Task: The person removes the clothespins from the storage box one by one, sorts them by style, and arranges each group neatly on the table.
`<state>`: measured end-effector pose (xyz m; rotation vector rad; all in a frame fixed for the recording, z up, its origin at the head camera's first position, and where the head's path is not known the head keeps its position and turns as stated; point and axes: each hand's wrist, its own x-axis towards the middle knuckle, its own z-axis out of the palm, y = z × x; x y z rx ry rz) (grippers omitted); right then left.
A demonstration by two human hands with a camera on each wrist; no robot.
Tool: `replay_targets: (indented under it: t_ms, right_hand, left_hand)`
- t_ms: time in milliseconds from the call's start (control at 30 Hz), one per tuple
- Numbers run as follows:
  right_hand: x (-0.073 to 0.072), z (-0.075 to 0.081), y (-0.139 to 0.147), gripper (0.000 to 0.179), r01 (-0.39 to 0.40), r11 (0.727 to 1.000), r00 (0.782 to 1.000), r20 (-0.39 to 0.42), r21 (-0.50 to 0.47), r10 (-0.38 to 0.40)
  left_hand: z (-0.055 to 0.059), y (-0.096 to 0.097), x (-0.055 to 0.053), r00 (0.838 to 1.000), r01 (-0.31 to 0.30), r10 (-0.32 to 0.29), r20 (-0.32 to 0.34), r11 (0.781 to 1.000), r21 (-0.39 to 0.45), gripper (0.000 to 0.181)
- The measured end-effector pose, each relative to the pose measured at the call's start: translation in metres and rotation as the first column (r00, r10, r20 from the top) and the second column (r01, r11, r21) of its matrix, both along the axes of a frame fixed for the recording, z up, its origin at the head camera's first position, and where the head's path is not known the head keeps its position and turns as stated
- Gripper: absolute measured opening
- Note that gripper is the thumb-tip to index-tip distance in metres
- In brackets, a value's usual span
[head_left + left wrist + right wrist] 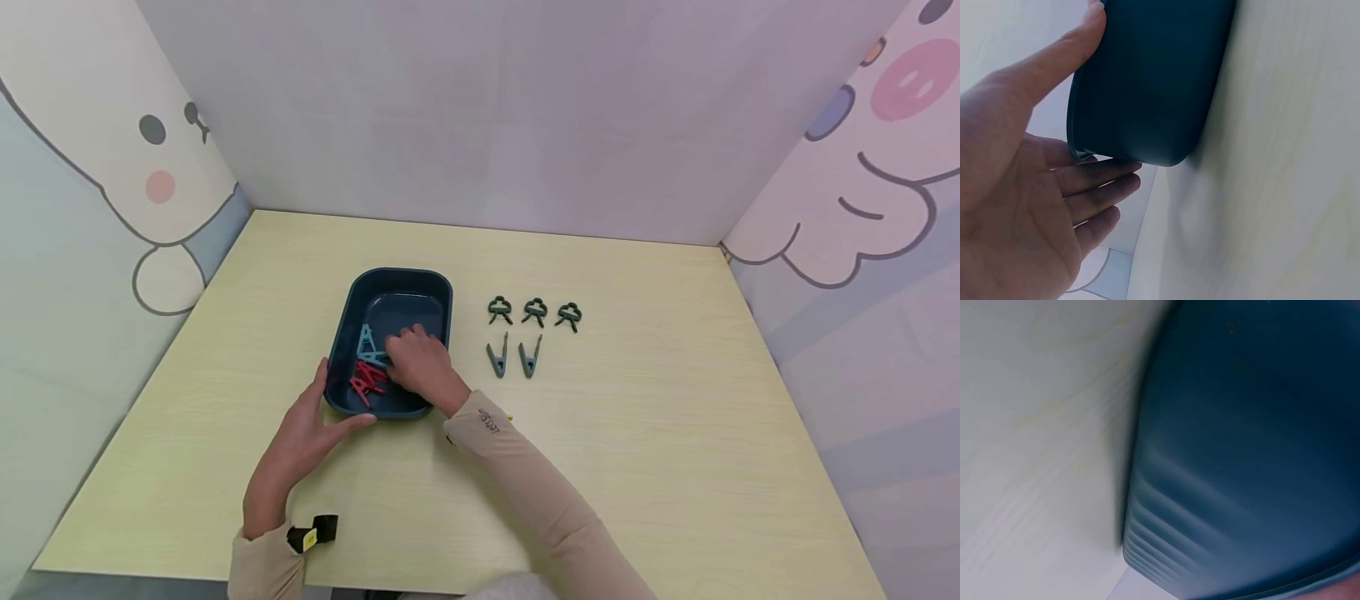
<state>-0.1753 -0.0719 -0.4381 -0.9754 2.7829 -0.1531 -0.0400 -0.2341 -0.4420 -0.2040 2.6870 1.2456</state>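
Note:
A dark blue plastic bin (pixel 397 278) stands on the table, left of its middle. My left hand (pixel 303 437) spans its near left corner, thumb at the near rim and fairly straight fingers along the left side. In the left wrist view, the thumb (pixel 1079 47) touches the rim. Inside the bin lie light blue spring clips (pixel 365 340) and red spring clips (pixel 367 379). My right hand (pixel 423 362) reaches in over the right wall, its curled fingers beside the light blue clips. Its fingertips are hidden, and I cannot tell whether they pinch a clip.
Right of the bin, three dark green clips (pixel 535 311) form a row on the table (pixel 675 400). Two grey-green spring clips (pixel 529 358) lie below them. A small yellow thing (pixel 510 417) peeks out beside the right sleeve (pixel 540 492). Panels (pixel 465 117) enclose the back and sides.

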Motion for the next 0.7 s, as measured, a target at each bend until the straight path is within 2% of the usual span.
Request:
replay_targets:
  t_ms: [333, 700]
  right_hand:
    - [-0.003, 0.001, 0.002, 0.028, -0.020, 0.997, 1.000, 0.019, -0.076, 0.022]
    - [-0.002, 0.006, 0.010, 0.028, -0.064, 0.984, 0.998, -0.008, -0.167, 0.063]
  left_hand:
    - [-0.001, -0.001, -0.001, 1.000, 0.000, 0.000, -0.004, 1.000, -0.004, 0.121]
    - [0.000, -0.001, 0.000, 1.000, 0.006, -0.006, -0.004, 1.000, -0.008, 0.121]
